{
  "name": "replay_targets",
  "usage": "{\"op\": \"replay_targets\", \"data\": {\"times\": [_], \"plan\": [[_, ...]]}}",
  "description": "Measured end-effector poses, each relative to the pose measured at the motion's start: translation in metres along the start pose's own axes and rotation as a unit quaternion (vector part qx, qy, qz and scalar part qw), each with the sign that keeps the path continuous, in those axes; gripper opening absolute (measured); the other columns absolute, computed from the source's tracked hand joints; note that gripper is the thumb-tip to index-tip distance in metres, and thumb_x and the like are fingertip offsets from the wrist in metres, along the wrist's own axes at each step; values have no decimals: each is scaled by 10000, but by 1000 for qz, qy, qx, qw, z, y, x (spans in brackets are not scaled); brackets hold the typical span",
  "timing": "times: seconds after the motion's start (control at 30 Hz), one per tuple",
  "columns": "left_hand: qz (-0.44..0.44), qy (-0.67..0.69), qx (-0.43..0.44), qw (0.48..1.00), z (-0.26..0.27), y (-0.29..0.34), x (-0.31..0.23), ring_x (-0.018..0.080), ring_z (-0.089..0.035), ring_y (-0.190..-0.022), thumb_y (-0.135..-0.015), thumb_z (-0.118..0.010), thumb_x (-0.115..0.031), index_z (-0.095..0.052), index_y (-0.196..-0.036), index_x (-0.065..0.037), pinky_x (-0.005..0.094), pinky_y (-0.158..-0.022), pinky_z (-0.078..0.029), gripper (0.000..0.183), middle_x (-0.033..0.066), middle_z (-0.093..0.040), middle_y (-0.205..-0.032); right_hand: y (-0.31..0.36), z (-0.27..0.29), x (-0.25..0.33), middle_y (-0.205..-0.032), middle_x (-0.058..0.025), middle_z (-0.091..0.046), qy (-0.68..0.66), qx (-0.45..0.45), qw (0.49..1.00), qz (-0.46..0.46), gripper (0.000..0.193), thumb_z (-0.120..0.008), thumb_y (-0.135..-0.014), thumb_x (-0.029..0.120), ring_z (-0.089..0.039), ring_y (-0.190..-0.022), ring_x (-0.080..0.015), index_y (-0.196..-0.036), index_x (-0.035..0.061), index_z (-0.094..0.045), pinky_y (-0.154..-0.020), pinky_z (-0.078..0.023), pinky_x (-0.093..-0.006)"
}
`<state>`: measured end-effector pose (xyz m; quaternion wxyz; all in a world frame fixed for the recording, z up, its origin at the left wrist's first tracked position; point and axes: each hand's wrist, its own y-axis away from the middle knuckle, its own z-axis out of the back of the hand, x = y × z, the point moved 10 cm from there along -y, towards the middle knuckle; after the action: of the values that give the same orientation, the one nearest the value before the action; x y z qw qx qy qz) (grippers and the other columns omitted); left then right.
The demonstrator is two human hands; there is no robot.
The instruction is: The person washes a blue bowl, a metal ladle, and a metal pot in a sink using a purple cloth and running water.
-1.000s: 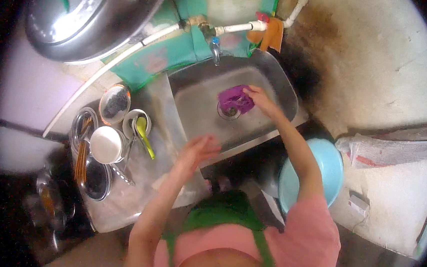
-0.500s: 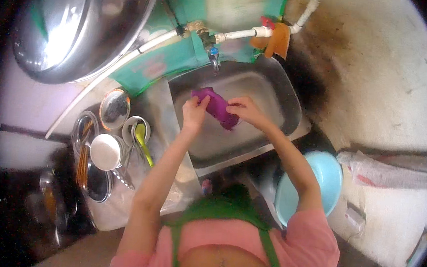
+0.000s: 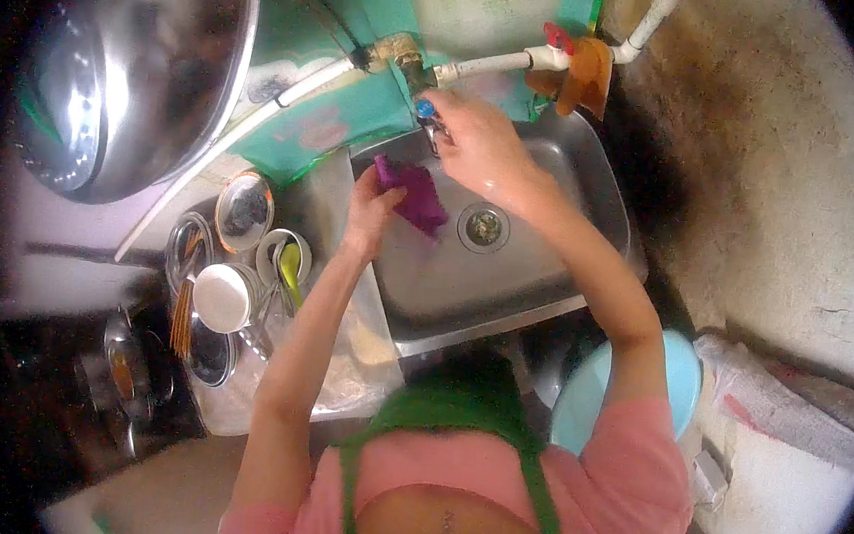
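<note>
My left hand pinches a soft, crumpled purple cloth over the left part of the smooth metal sink; right hand at blue-capped tap, fingers partly hidden, can't tell grip. Round drain, bits too small to identify. Shiny rounded metal vessel, upper left, cut off.

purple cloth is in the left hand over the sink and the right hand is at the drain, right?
No: the right hand is at the faucet, not the drain, as the head view shows; the purple cloth is in the left hand over the sink.
</note>
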<state>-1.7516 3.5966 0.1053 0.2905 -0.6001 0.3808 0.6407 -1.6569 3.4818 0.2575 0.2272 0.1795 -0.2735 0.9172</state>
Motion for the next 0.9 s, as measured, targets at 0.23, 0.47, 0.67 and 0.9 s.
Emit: {"op": "replay_targets", "data": {"times": [0.23, 0.47, 0.67, 0.9], "plan": [[129, 234, 97, 959, -24, 7, -6, 179, -537, -905, -757, -560, -74, -510, -1006, 0, 301, -794, -420, 265, 72, -571, -961, 83, -125, -76, -1043, -37, -559, -488, 118, 848, -170, 430, -640, -754, 139, -515, -948, -125, -1149, 55, -491, -812, -418, -273], [135, 228, 9, 964, 19, -13, 42, 202, -528, -965, -801, -562, -111, -489, -1075, -35, 341, -800, -436, 294, 100, -559, -1024, 100, -181, -95, -939, -68, -597, -680, 61, 651, -331, 330, -646, -754, 197, -565, -815, -157, -1024, 34, -551, -767, -450, -284], [293, 428, 86, 850, -35, 0, 87, 249, -504, -1028, -883, -444, -235, -438, -1149, -64, 390, -849, -431, 316, 104, -510, -1130, 83, -189, -67, -810, -88, -620, -572, -150, 733, -336, 274, -624, -764, 273, -591, -790, -219, -866, 21, -591, -722, -453, -316], [244, 315, 104, 911, -82, -5, 88, 233, -483, -1039, -916, -337, -382, -401, -1210, -151, 474, -867, -387, 379, 48, -437, -1218, 50, -165, -150, -704, -169, -589, -229, -174, 888, -359, 341, -563, -785, 354, -576, -650, -310, -719, 19, -565, -606, -429, -396]]}}
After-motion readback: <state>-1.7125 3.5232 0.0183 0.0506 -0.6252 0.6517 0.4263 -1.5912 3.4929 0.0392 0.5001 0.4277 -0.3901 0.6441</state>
